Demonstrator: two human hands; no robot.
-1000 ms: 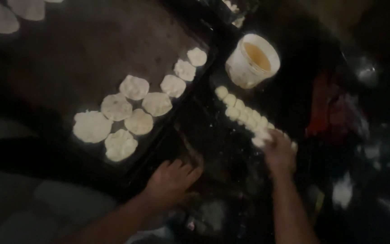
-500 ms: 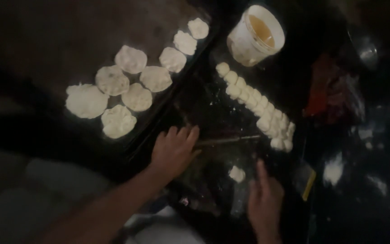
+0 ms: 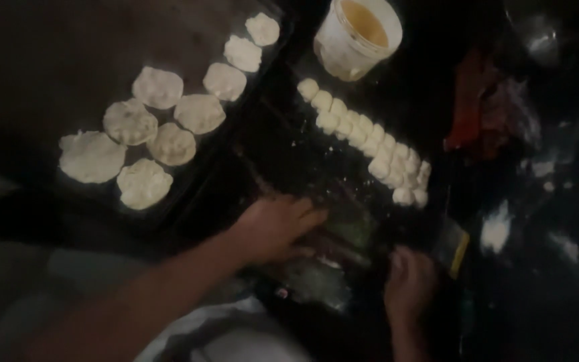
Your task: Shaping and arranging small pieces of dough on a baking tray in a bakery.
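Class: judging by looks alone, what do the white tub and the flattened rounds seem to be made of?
Tub: probably plastic, smooth, white, thin-walled, with a yellowish fill. Rounds: likely raw dough, pale, matt, with uneven soft edges.

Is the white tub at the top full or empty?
Partly full. The white tub stands upright with no lid on, and a yellowish liquid shows inside, sitting below the rim. How deep it goes cannot be told.

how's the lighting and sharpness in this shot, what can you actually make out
Head view: very dim overall, with the work surface nearly black; only the pale flattened dough rounds, the row of dough balls and the white tub stand out. Left hand and right hand are soft and underexposed, and what they touch is lost in shadow. No glare, edges blurred throughout.
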